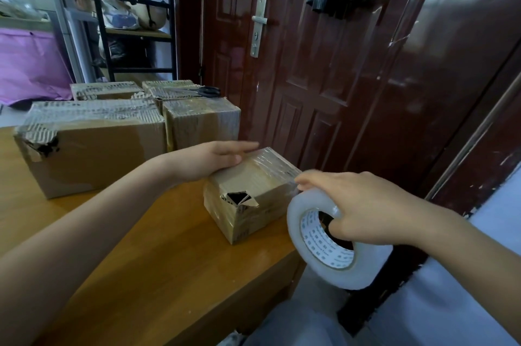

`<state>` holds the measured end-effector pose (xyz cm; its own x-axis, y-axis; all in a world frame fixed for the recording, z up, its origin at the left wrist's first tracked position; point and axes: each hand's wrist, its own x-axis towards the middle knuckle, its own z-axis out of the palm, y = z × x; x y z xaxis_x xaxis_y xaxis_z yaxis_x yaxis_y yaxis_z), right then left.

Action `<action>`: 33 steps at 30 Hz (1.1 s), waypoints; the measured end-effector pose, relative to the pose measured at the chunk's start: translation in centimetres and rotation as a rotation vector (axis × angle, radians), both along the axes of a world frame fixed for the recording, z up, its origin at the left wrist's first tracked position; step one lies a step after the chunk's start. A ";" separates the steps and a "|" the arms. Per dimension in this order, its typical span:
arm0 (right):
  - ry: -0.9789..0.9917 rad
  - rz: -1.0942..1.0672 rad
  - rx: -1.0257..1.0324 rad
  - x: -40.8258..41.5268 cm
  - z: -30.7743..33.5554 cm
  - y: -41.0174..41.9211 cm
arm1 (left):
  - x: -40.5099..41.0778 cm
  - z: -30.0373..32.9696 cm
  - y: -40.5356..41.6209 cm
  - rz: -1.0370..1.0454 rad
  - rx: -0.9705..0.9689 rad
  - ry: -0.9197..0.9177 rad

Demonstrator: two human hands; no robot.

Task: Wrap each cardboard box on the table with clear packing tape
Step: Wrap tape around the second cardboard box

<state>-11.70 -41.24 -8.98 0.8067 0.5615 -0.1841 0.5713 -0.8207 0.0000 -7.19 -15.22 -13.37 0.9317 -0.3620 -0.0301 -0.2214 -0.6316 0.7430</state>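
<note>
A small cardboard box (pixel 253 199) with a torn hole in its near corner stands at the right end of the wooden table (pixel 146 255). Clear tape lies shiny across its top. My left hand (pixel 214 158) rests flat on the box's top left edge, fingers straight. My right hand (pixel 363 204) grips a large roll of clear packing tape (pixel 332 258) just right of the box, thumb through the core, fingers over the rim. A strip of tape runs from the roll to the box's right side.
A large taped box (pixel 93 148) and a medium one (pixel 203 120) stand behind, with two more boxes (pixel 107 89) further back. Black scissors (pixel 208 91) lie on a rear box. A dark red door (pixel 324 64) is close on the right; a shelf rack (pixel 127 21) stands behind.
</note>
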 end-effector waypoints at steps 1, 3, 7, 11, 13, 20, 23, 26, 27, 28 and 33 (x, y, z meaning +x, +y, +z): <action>-0.007 -0.012 0.023 -0.1 -0.1 -0.1 | -0.1 0.1 -0.1 -0.048 0.027 -0.089; -0.042 -0.025 0.071 -0.3 -0.2 -0.4 | -0.2 0.1 -0.6 -0.110 0.130 -0.273; -0.116 -0.035 0.143 -0.6 -0.6 -0.7 | -0.7 0.6 -1.5 -0.067 0.261 -0.325; -0.166 -0.024 0.191 -1.1 -1.1 -0.8 | -2.3 1.9 -2.8 0.019 0.462 -0.282; -0.164 -0.030 0.229 -1.2 -1.0 -0.9 | -3.2 2.0 -3.8 0.049 0.586 -0.330; -0.136 -0.040 0.273 -0.4 0.4 -0.5 | -4.0 2.1 -4.9 -0.003 0.721 -0.359; -0.124 -0.044 0.327 0.3 1.6 -0.4 | -3.6 1.8 -4.7 0.033 0.660 -0.368; -0.133 -0.019 0.336 1.2 3.0 0.2 | -3.1 2.1 -3.8 0.085 0.503 -0.272; -0.141 -0.011 0.331 1.5 3.5 0.6 | -2.7 2.3 -3.3 0.107 0.398 -0.204; -0.155 -0.008 0.329 2.0 4.0 1.0 | -2.4 2.6 -2.8 0.130 0.263 -0.123; -0.165 -0.024 0.406 4.6 6.0 3.7 | -1.1 2.8 -0.5 0.184 -0.090 0.146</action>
